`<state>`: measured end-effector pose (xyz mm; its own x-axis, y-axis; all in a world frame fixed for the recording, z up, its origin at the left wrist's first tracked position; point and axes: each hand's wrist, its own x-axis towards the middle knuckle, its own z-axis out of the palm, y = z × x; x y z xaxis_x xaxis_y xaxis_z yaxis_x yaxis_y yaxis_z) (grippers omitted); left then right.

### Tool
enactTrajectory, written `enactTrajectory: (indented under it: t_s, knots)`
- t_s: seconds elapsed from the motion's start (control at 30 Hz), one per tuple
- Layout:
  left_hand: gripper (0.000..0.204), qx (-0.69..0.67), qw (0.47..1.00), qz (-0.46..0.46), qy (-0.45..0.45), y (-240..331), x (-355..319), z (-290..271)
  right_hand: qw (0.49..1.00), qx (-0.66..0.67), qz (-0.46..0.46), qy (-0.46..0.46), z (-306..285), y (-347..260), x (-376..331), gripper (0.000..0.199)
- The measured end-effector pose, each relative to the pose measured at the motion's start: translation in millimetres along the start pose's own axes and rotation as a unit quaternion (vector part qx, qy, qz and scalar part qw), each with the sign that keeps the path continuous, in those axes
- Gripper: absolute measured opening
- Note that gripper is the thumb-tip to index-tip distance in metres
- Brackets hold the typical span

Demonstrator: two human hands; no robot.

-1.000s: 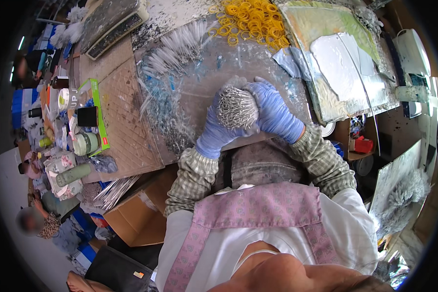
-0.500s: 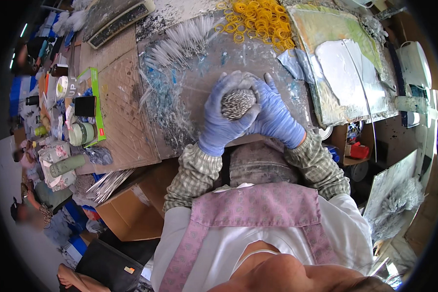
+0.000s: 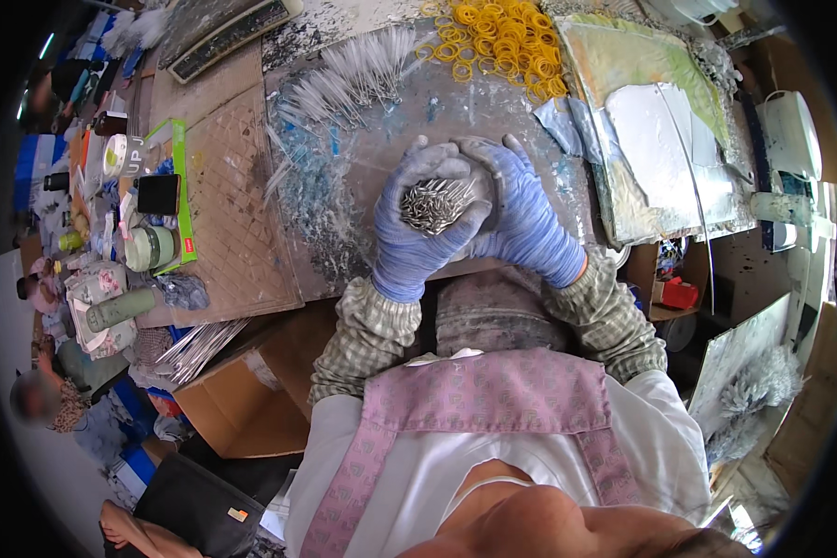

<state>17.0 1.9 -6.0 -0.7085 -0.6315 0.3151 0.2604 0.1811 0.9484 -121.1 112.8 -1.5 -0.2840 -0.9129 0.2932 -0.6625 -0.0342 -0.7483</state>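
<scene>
Both hands wear blue gloves with grey, worn fingers. My left hand [image 3: 409,232] wraps around a thick bundle of thin metal wires [image 3: 435,205], whose silvery ends face up. The bundle leans toward the left. My right hand [image 3: 525,209] cups the bundle's right side, its fingers curled around a pale, translucent part and its thumb hidden. Below the hands lies the grey, paint-stained worktop [image 3: 372,172]. Beyond them is a spread pile of thin white brushes with wire stems [image 3: 358,74].
Yellow rubber bands [image 3: 507,37] lie heaped at the far side. To the right are a stained board [image 3: 586,56] with a white sheet [image 3: 646,139] and a blue cloth [image 3: 563,126]. A phone [image 3: 158,194] and a green bottle [image 3: 121,310] sit left. A cardboard box [image 3: 242,405] stands below the worktop edge.
The bundle has tilted and shifted left, so its wire ends now show more from the side. My left hand has moved slightly left, and the right hand's fingers have spread a little away from it.
</scene>
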Motion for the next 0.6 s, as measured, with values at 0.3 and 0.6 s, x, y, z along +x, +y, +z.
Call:
enactTrajectory:
  t_s: [0.3,0.6]
  knots:
    - [0.105,0.085,0.994,-0.038,-0.065,-38.3,-19.5,6.0,0.999,-0.013,-0.013,-0.028,26.0,40.2,-10.0,0.076]
    - [0.105,0.072,0.996,0.015,-0.045,-41.6,-14.2,8.5,0.971,-0.226,-0.053,-0.064,26.8,40.6,-8.9,0.084]
